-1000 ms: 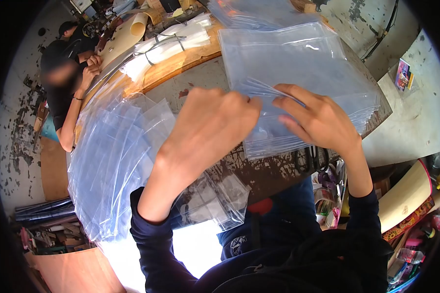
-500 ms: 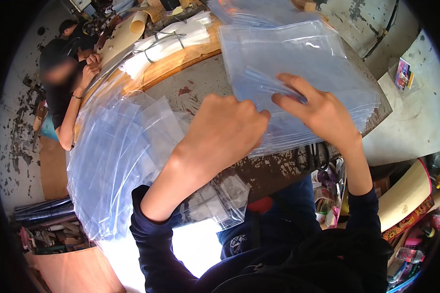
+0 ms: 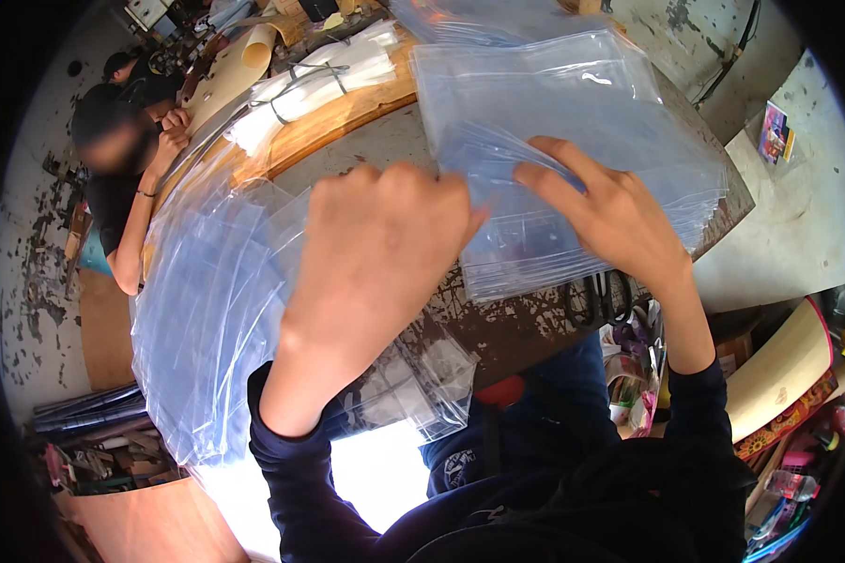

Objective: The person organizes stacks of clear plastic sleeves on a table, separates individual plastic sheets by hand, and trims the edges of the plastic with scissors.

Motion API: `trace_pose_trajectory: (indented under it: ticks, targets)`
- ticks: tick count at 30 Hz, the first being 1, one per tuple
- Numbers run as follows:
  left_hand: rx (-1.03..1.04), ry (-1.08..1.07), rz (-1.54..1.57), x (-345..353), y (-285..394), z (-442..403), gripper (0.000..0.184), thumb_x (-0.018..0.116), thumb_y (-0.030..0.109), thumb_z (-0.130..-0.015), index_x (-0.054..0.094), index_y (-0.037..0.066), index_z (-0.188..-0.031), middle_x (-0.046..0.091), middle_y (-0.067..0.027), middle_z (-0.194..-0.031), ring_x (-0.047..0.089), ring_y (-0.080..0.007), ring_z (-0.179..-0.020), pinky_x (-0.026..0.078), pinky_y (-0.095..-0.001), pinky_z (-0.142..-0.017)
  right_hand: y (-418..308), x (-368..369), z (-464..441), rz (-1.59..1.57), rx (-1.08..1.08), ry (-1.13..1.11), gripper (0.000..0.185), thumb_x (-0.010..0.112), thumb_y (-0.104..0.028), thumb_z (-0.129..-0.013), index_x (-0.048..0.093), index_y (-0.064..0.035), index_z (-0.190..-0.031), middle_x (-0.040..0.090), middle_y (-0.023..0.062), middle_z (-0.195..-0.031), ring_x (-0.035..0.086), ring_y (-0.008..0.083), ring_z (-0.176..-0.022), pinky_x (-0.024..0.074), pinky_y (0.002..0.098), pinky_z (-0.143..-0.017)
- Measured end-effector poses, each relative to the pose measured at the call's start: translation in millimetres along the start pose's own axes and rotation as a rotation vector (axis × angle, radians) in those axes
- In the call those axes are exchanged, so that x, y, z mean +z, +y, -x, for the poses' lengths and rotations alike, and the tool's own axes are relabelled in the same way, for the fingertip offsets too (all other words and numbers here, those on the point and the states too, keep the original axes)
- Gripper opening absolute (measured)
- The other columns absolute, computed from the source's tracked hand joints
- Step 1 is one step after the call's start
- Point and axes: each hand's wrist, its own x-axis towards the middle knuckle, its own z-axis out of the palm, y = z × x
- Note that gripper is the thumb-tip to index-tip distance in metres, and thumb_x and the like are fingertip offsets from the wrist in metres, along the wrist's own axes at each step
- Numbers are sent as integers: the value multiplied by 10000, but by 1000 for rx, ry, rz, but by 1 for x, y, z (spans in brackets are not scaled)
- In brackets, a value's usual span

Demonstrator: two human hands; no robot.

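Note:
A stack of clear plastic sleeves (image 3: pixel 573 89) lies at the table's right side, with my right hand (image 3: pixel 624 211) on it. The thumb and fingers of that hand pinch the raised, bent edges of several upper sleeves. My left hand (image 3: pixel 380 235) is closed and slightly blurred, left of the stack and over the table. Its fingertips are turned away, so anything in them is hidden. A fanned pile of clear plastic sleeves (image 3: pixel 197 319) covers the table's left side, beyond my left forearm. Black-handled scissors (image 3: pixel 599 298) rest at the stack's near edge.
Smaller clear pouches (image 3: pixel 427 385) lie at the near table edge. White tied bundles (image 3: pixel 319 84) rest on a wooden strip (image 3: pixel 347 122) at the back. Another person (image 3: pixel 117 159) leans on the table at the far left. Rolled sheets (image 3: pixel 784 375) and clutter stand at right.
My left hand has moved left, away from the stack, still closed. The bent sleeve edges by my right hand show more plainly; that hand has barely shifted.

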Motion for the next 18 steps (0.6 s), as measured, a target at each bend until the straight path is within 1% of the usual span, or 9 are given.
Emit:
trace_pose_trajectory:
  ticks: [2, 3, 5, 6, 9, 11, 15, 17, 18]
  targets:
    - [169, -164, 149, -4, -8, 12, 253, 693, 275, -717, 579, 60, -787, 599, -71, -689, 605, -266, -653, 465, -363, -554, -3, -3, -3, -56, 26, 62, 300, 557, -28, -729, 560, -138, -1008, 520, 90, -1142, 634, 251, -756, 541, 312, -587]
    - [169, -165, 150, -2, -6, 10, 253, 693, 275, -717, 579, 60, -787, 599, -71, -689, 605, -266, -653, 465, -363, -554, -3, -2, -3, -57, 27, 62, 300, 557, -28, -729, 560, -138, -1008, 520, 90, -1142, 634, 251, -756, 541, 312, -587]
    - [112, -395, 189, 5, 3, 6, 338, 710, 281, -696, 563, 37, -878, 602, -100, -728, 602, -291, -725, 468, -381, -611, -1, 2, -1, -96, 4, 116, 453, 566, 100, -625, 610, -155, -997, 530, 62, -1184, 626, 248, -732, 536, 293, -581]
    - [110, -395, 192, 8, 4, 4, 338, 710, 281, -696, 563, 37, -878, 602, -100, -728, 602, -291, -725, 468, -381, -611, 0, 1, -1, -96, 2, 114, 453, 566, 100, -625, 610, -155, -997, 530, 62, -1184, 626, 248, -732, 536, 293, -581]
    - [67, -467, 111, 14, 5, 0, 403, 711, 277, -692, 536, 23, -950, 595, -115, -719, 600, -308, -719, 471, -383, -608, 4, 0, 1, -84, 10, 7, 350, 587, 64, -679, 619, -142, -959, 541, 63, -1166, 629, 246, -744, 538, 295, -593]
    - [123, -383, 157, 16, 4, 3, 368, 700, 236, -712, 529, 32, -965, 589, -121, -718, 603, -313, -719, 472, -387, -605, 5, 1, 3, -102, -40, 21, 242, 623, -27, -725, 614, -123, -946, 550, 78, -1135, 628, 252, -729, 537, 306, -598]
    - [117, -392, 180, 7, 3, 1, 268, 665, 193, -744, 540, 32, -918, 593, -123, -705, 604, -318, -691, 473, -392, -588, 4, 2, 2, -162, -23, 0, 205, 649, -112, -735, 600, -101, -934, 553, 93, -1109, 624, 261, -771, 535, 322, -624]
    - [67, -305, 154, 6, 3, 0, 179, 630, 168, -765, 558, 33, -858, 599, -114, -685, 604, -320, -660, 477, -396, -577, 3, 3, 0, -191, -76, 57, 230, 668, -202, -725, 564, -83, -892, 555, 96, -1007, 611, 261, -795, 524, 355, -623]
    - [67, -304, 153, 6, 3, 0, 179, 630, 168, -765, 558, 33, -858, 599, -114, -685, 604, -320, -660, 477, -396, -577, 1, 3, 0, -191, -76, 58, 230, 668, -202, -725, 564, -83, -892, 555, 96, -1007, 611, 261, -795, 524, 355, -623]
